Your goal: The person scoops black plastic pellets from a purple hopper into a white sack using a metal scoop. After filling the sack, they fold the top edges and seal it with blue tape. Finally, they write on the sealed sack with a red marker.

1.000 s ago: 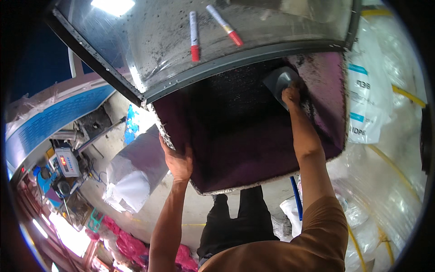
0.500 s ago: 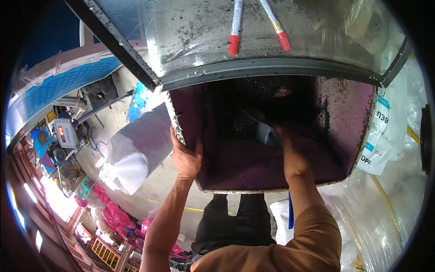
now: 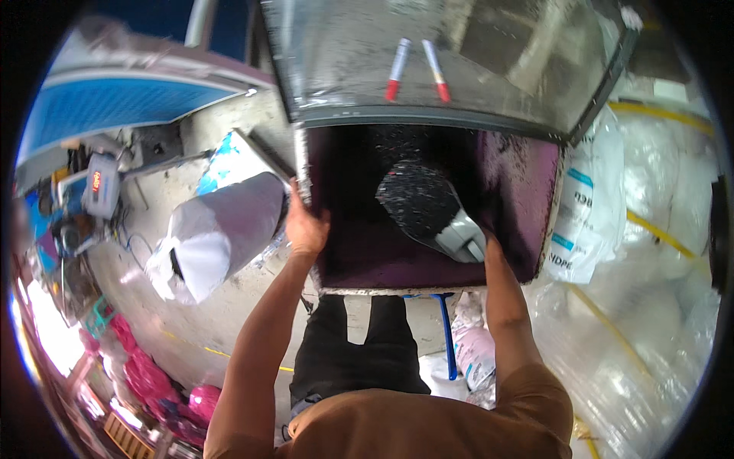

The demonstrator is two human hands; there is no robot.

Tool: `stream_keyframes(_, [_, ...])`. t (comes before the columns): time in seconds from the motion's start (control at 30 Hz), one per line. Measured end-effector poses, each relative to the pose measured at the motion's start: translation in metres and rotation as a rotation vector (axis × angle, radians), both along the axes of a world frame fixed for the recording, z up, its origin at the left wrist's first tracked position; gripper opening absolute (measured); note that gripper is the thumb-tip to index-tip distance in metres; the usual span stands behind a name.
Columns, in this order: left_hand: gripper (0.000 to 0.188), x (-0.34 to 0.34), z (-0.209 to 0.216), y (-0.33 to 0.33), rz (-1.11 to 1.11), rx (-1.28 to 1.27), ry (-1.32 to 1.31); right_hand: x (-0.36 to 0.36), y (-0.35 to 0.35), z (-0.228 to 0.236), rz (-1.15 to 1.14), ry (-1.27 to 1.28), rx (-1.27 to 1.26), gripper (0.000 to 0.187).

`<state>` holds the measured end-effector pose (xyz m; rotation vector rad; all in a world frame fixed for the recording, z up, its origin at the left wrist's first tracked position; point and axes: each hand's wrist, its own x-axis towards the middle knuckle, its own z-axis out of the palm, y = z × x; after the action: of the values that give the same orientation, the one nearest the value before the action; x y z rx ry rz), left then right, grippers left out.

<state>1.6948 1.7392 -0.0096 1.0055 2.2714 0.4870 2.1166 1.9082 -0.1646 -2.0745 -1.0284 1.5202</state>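
Note:
A large bin (image 3: 367,281) with purplish, black-stained inner walls opens toward me. My left hand (image 3: 307,229) is closed on its left rim, the fingers outside and the thumb turned inward. Inside the bin, my right hand (image 3: 491,246) is closed on a grey scoop (image 3: 462,236); most of its fingers are hidden behind the handle. Black granules (image 3: 417,197) with light specks are heaped in the scoop, which points up and to the left. Shadow hides much of the bin's far interior.
Two red-capped markers (image 3: 397,70) lie on the dusty cover (image 3: 336,76) beyond the bin. A stuffed white sack (image 3: 222,229) lies at left, near a scale display (image 3: 101,185). Plastic-wrapped bags (image 3: 612,329) crowd the right. A blue handle (image 3: 448,336) stands below the bin.
My right hand has drawn the scoop up out of the dark interior, and its load of black granules now shows. My left hand keeps to the rim. The whole view has shifted.

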Motion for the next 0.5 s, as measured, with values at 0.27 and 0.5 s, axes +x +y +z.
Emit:
stream_keyframes(0.27, [0.114, -0.029, 0.064, -0.009, -0.151, -0.210, 0.021, -0.032, -0.114, 0.156, -0.178, 0.553, -0.146, 0.036])
stream_keyframes(0.5, [0.081, -0.076, 0.123, -0.153, -0.138, 0.258, -0.044, -0.109, -0.243, 0.246, -0.177, 0.803, -0.257, 0.034])
